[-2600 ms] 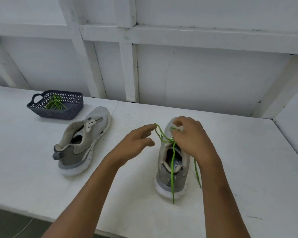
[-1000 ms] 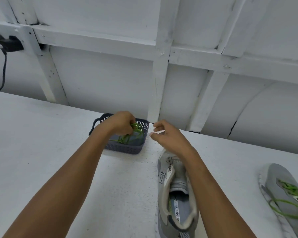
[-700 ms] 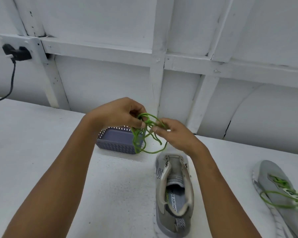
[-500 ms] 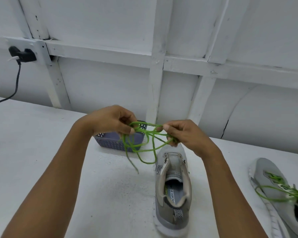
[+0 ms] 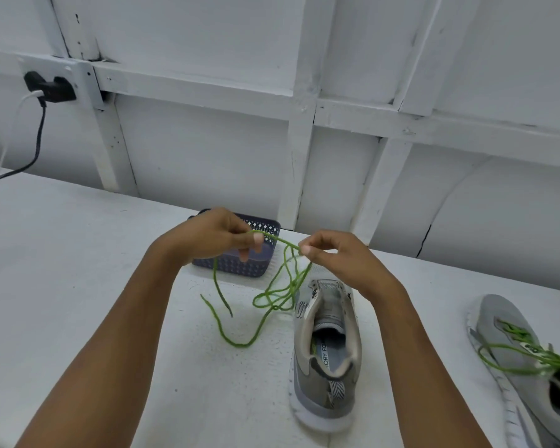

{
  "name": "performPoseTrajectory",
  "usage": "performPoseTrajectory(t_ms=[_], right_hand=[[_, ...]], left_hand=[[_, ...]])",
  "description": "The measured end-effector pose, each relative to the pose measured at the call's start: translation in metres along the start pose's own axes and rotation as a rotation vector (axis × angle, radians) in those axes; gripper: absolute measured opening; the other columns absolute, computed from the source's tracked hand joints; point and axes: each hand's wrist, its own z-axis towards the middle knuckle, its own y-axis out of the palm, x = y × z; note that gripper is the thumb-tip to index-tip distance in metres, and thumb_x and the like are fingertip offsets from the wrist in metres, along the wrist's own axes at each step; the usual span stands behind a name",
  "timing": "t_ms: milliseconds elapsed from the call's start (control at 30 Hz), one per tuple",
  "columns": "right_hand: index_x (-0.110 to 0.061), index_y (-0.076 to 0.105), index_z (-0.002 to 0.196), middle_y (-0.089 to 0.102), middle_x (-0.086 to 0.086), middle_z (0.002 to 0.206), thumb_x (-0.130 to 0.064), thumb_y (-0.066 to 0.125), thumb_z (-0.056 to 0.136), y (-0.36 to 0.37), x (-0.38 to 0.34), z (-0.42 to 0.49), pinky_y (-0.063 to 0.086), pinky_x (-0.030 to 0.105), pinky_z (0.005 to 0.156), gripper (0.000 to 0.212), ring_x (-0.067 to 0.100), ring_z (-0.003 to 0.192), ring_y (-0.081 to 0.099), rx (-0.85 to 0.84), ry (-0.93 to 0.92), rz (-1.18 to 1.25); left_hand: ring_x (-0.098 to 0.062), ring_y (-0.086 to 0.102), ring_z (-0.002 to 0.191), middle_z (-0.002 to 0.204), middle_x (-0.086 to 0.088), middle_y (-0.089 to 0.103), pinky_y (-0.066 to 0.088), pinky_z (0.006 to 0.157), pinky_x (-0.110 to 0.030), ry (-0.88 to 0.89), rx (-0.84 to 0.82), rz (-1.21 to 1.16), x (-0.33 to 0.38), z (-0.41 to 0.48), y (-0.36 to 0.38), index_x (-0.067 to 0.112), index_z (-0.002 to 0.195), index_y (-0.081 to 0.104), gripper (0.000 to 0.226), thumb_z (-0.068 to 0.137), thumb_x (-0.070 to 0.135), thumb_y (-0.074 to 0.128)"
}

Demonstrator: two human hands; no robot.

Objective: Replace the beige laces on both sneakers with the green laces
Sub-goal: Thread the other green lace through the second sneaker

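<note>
A loose green lace [image 5: 274,294] hangs in tangled loops between my two hands, its ends trailing onto the white table. My left hand [image 5: 212,236] pinches one part of it above the basket. My right hand [image 5: 333,253] pinches another part just above the toe of a grey sneaker [image 5: 325,354], which stands unlaced, heel toward me. A second grey sneaker [image 5: 527,363] at the far right carries a green lace [image 5: 530,355] threaded through it, with loose ends spread over its top.
A dark blue perforated basket [image 5: 240,265] sits behind my left hand near the wall. A black plug and cable [image 5: 41,101] hang from a socket at the upper left. White wall framing runs along the table's back edge.
My left hand took the green lace out of the basket, and both hands drew it apart. The lace now hangs lower, with its ends on the table.
</note>
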Motion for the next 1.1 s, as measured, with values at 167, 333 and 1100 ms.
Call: performPoseTrajectory(t_ms=[167, 333, 1100], right_hand=[[-0.020, 0.064, 0.085, 0.073, -0.006, 0.086, -0.024, 0.057, 0.098, 0.004, 0.002, 0.011, 0.045, 0.023, 0.073, 0.015, 0.008, 0.085, 0.066, 0.125, 0.057, 0.039], [-0.017, 0.062, 0.082, 0.058, -0.014, 0.078, -0.023, 0.057, 0.097, -0.002, 0.016, 0.020, 0.037, 0.019, 0.061, 0.016, 0.004, 0.072, 0.051, 0.318, 0.168, -0.188], [-0.020, 0.066, 0.097, 0.073, -0.002, 0.096, -0.032, 0.061, 0.096, 0.000, -0.004, -0.006, 0.047, 0.026, 0.071, 0.014, 0.008, 0.080, 0.064, -0.050, 0.095, 0.068]], left_hand=[[-0.010, 0.042, 0.058, 0.057, 0.008, 0.049, 0.038, 0.064, -0.024, 0.084, 0.156, -0.275, 0.000, -0.006, -0.006, 0.011, 0.077, 0.073, 0.038, 0.082, 0.048, 0.064], [-0.013, 0.037, 0.060, 0.061, 0.001, 0.040, 0.040, 0.059, -0.026, 0.119, 0.176, -0.612, -0.014, -0.006, -0.017, 0.008, 0.091, 0.076, 0.033, 0.087, 0.038, 0.063], [-0.015, 0.068, 0.082, 0.094, 0.003, 0.076, 0.053, 0.079, -0.037, 0.259, 0.416, 0.157, 0.026, 0.021, 0.064, 0.014, 0.107, 0.074, 0.023, 0.100, 0.027, 0.056]])
